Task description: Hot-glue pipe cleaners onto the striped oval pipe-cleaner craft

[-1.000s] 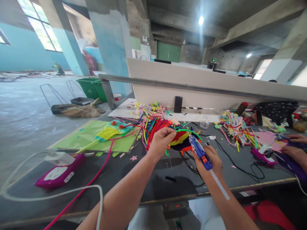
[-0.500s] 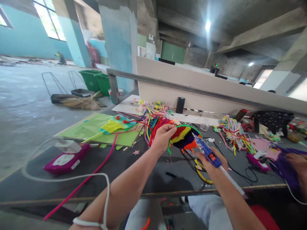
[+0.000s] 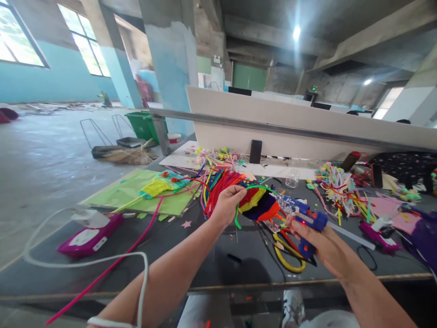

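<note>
Left fingers: our left hand point(image 3: 223, 206) has thumb and fingertip pinched together, holding the green stem point(image 3: 238, 219) where it meets the striped piece.
Right fingers: our right hand point(image 3: 322, 243) is wrapped around the blue glue gun point(image 3: 312, 220), its nozzle near the piece's right side; a translucent glue stick point(image 3: 353, 236) pokes out behind.
Striped piece: held between our hands above the desk point(image 3: 164, 273), fuzzy, rounded, banded red, yellow, dark purple and orange.
Done: the colour bands look joined, and green runs along the upper edge.
Left: the green stem's lower end hangs loose, so we judge the edging unfinished; we cannot tell whether fresh glue is on it.
Near us: yellow-handled scissors point(image 3: 287, 265), hard and looped, lie below the gun.
Farther out: soft red stems point(image 3: 223, 186) are heaped behind our left hand; a yellow-and-aqua fuzzy piece point(image 3: 156, 187) lies on a smooth green sheet point(image 3: 111, 197).
</note>
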Demonstrator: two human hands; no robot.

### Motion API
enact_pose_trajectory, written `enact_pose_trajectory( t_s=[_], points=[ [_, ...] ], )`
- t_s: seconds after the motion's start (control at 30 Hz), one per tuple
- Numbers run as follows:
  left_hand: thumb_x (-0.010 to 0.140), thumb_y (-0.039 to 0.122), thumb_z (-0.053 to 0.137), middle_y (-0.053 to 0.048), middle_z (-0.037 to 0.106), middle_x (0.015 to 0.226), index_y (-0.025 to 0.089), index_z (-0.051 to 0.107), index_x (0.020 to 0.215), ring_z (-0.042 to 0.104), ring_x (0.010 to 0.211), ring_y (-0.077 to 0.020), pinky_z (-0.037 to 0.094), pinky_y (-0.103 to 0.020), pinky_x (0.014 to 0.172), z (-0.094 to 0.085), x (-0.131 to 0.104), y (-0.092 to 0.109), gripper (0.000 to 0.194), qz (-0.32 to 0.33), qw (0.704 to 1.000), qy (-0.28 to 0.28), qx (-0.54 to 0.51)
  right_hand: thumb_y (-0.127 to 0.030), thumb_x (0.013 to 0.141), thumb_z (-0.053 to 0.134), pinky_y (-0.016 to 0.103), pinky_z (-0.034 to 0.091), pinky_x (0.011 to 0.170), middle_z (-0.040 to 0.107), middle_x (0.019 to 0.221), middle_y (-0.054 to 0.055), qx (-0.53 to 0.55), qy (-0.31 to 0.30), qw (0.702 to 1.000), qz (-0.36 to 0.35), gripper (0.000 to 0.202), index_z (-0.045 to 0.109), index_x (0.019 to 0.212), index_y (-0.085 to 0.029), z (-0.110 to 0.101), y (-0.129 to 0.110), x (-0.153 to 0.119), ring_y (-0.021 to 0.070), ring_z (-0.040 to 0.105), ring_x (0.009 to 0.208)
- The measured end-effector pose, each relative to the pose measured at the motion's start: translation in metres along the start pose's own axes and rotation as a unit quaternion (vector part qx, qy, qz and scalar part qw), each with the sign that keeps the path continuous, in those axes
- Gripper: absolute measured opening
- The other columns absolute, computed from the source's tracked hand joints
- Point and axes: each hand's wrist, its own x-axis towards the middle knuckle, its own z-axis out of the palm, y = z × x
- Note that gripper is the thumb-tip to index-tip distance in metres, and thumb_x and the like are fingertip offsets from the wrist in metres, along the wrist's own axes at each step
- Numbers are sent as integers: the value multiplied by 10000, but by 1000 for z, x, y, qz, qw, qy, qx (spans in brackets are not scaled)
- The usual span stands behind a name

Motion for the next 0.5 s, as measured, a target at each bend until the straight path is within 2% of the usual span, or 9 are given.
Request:
enact_pose_trajectory(
  t_s=[0.07,0.13,0.2,0.27,0.37,0.43,0.5],
  points=[
    [648,293,794,14,608,636,129,662,710,512,585,-68,395,-179,568,4,3,1,220,-6,1000,-1,10,-570,734,666,352,527,746,717,902,83,-21,6,1000,-20,435,674,945,-190,2,2,2,238,671,833],
    [645,294,796,13,613,637,127,659,707,516,579,-66,400,-180,571,7,8,4,225,-9,1000,-2,20,-598,758,617,333,531,656,703,779,56,-26,29,998,-55,435,638,907,-189,10,7,6,199,663,658],
    [637,292,801,17,613,633,128,657,705,516,573,-63,402,-179,569,11,13,7,229,-6,999,0,35,-609,779,579,284,490,529,636,603,0,-16,63,995,-81,427,601,862,-191,19,15,13,139,568,469],
    [639,296,801,20,614,628,130,657,704,513,565,-62,401,-179,560,14,16,8,229,3,998,1,58,-623,752,596,250,415,425,533,483,-53,-1,87,992,-94,434,573,824,-196,28,24,19,99,439,363],
    [672,310,780,25,618,632,144,667,729,518,568,-66,408,-181,559,16,14,6,209,24,996,7,87,-577,700,674,235,360,366,581,560,-35,-13,131,986,-103,397,599,802,-201,35,35,27,76,392,345],
    [694,313,767,27,619,643,154,674,756,534,586,-72,423,-186,578,15,9,5,195,38,995,15,86,-505,731,678,234,371,367,638,631,-7,-55,156,979,-121,308,643,804,-208,35,37,29,85,434,370],
    [706,309,763,30,623,662,163,676,781,548,604,-76,435,-191,598,13,4,7,187,49,996,24,70,-443,772,654,242,400,396,644,620,-3,-101,166,965,-176,223,664,794,-221,36,36,29,113,489,413]
  ],
)
